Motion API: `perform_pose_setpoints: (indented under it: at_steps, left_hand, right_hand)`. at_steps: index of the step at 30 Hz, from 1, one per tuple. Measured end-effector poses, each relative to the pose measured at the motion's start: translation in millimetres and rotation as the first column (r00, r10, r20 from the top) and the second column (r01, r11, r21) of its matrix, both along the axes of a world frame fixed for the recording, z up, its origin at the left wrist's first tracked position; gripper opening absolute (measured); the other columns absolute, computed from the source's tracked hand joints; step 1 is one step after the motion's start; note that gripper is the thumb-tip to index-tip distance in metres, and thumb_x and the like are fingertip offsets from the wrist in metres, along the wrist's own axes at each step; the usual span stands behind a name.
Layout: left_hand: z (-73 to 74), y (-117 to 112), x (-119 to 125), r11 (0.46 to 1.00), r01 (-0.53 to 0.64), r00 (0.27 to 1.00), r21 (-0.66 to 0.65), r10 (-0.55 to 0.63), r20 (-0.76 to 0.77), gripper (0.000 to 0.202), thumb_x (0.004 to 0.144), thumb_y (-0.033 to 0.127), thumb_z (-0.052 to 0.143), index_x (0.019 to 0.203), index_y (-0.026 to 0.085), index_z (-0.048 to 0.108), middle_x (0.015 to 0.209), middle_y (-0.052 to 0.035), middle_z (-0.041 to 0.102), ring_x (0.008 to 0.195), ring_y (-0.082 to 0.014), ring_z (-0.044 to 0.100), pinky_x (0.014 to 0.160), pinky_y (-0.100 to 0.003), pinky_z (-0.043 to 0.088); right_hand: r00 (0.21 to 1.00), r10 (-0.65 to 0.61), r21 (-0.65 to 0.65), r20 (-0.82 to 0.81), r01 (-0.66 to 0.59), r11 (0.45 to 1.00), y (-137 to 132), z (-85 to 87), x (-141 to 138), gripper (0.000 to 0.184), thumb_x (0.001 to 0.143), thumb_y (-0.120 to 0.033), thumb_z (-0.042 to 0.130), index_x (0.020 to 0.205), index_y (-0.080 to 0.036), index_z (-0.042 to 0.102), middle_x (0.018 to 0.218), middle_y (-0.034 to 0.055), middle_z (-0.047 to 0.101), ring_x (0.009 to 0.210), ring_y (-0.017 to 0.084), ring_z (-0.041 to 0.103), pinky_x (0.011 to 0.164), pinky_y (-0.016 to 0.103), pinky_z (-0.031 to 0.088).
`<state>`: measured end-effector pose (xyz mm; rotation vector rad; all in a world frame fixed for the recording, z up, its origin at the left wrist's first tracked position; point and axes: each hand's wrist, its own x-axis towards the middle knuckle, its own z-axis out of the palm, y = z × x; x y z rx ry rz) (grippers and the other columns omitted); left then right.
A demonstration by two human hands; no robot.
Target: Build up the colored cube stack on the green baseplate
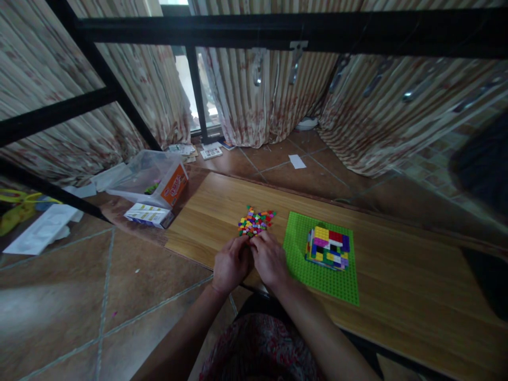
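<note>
A pile of small coloured bricks (256, 221) lies on the wooden board (397, 275). My left hand (231, 264) and my right hand (270, 259) meet just in front of the pile, fingers curled and pressed together. What they pinch between them is hidden. To the right lies a green baseplate (301, 259) bearing a multicoloured block build (327, 247) of several layers.
A clear plastic box with an orange label (159, 180) and a white carton (148, 215) sit on the tiled floor at the left. Black metal frame bars (278, 29) cross overhead. Striped curtains (273, 90) hang behind. Papers lie scattered near the window.
</note>
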<state>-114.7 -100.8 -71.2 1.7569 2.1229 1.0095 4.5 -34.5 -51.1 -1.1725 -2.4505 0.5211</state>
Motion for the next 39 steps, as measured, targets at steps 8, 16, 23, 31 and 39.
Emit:
perform_pose_setpoints:
  at_steps: [8, 16, 23, 31, 39]
  left_hand:
    - [8.7, -1, -2, 0.999, -0.018, 0.988, 0.048, 0.010, 0.153, 0.031, 0.089, 0.027, 0.050, 0.118, 0.021, 0.058, 0.110, -0.0081, 0.067, 0.102, -0.0194, 0.063, 0.089, -0.034, 0.052]
    - [39.7, -22, 33, 0.980, 0.166, 0.711, -0.114, -0.039, 0.702, 0.036, 0.088, 0.048, 0.052, 0.078, 0.016, 0.064, 0.071, -0.0014, 0.060, 0.070, -0.0140, 0.054, 0.065, -0.024, 0.043]
    - [36.2, -39, 64, 0.907, 0.353, 0.303, -0.231, 0.122, 0.945, 0.044, 0.076, 0.053, 0.064, 0.058, 0.016, 0.048, 0.053, 0.0056, 0.034, 0.051, -0.0063, 0.026, 0.048, -0.020, 0.022]
    - [51.3, -32, 75, 0.828, 0.465, 0.285, -0.315, 0.196, 0.938, 0.034, 0.069, 0.046, 0.068, 0.070, 0.013, 0.064, 0.056, 0.0040, 0.038, 0.053, -0.0071, 0.026, 0.050, -0.022, 0.020]
    - [46.0, -30, 74, 0.803, 0.494, 0.383, -0.332, 0.143, 0.913, 0.040, 0.070, 0.051, 0.065, 0.058, 0.017, 0.047, 0.055, 0.0047, 0.035, 0.052, -0.0071, 0.029, 0.048, -0.021, 0.024]
  right_hand:
    - [0.980, -0.044, -0.037, -0.194, 0.038, 0.999, -5, -1.5, 12, 0.013, 0.090, -0.014, 0.049, 0.089, -0.021, 0.060, 0.091, 0.0063, 0.062, 0.092, 0.022, 0.058, 0.082, 0.033, 0.046]
    - [0.892, -0.125, -0.189, -0.434, 0.045, 0.981, -43, 24.0, 47, 0.016, 0.093, -0.020, 0.048, 0.093, -0.023, 0.064, 0.090, 0.0034, 0.068, 0.085, 0.017, 0.064, 0.077, 0.028, 0.049]
    - [0.893, -0.161, -0.364, -0.421, -0.004, 0.931, -71, 28.4, 89, 0.018, 0.091, -0.019, 0.054, 0.102, -0.026, 0.066, 0.095, 0.0017, 0.071, 0.088, 0.017, 0.067, 0.078, 0.029, 0.053]
    - [0.862, -0.170, -0.394, -0.477, -0.037, 0.918, -75, 34.8, 104, 0.027, 0.090, -0.014, 0.053, 0.108, -0.028, 0.068, 0.100, 0.0024, 0.072, 0.093, 0.017, 0.066, 0.083, 0.030, 0.052]
    - [0.780, -0.278, -0.490, -0.561, -0.042, 0.871, -77, 29.0, 123, 0.025, 0.088, -0.017, 0.058, 0.105, -0.030, 0.070, 0.091, 0.0004, 0.070, 0.083, 0.014, 0.065, 0.075, 0.025, 0.051]
